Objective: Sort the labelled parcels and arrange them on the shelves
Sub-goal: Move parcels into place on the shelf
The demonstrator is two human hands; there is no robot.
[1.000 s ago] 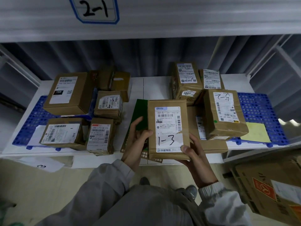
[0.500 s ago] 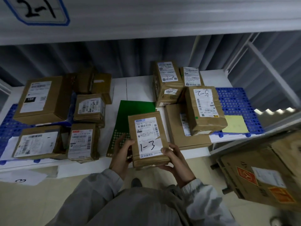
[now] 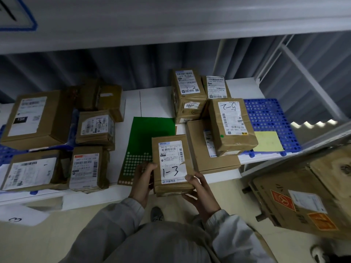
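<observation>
A brown parcel [image 3: 171, 164] with a white label handwritten "1-3" is held over the front edge of the white shelf [image 3: 152, 95]. My left hand [image 3: 144, 178] grips its left side, thumb on top. My right hand [image 3: 199, 194] grips its lower right corner, thumb on the label. On the shelf's right stand several parcels, one marked "3-2" [image 3: 187, 92] and one marked "5-2" [image 3: 232, 126]. On the left lie several more parcels, among them a large box [image 3: 38, 118] and one with a red-edged label [image 3: 86, 168].
A green dotted sheet [image 3: 148, 135] lies mid-shelf. Blue perforated mats [image 3: 269, 118] lie under the parcels at both ends, with a yellow sheet [image 3: 268, 141] on the right one. A large carton [image 3: 303, 198] stands on the floor at right. An upper shelf beam [image 3: 171, 21] runs overhead.
The parcel and both hands have drawn back from over the green sheet toward the shelf's front edge. The view has swung to the right.
</observation>
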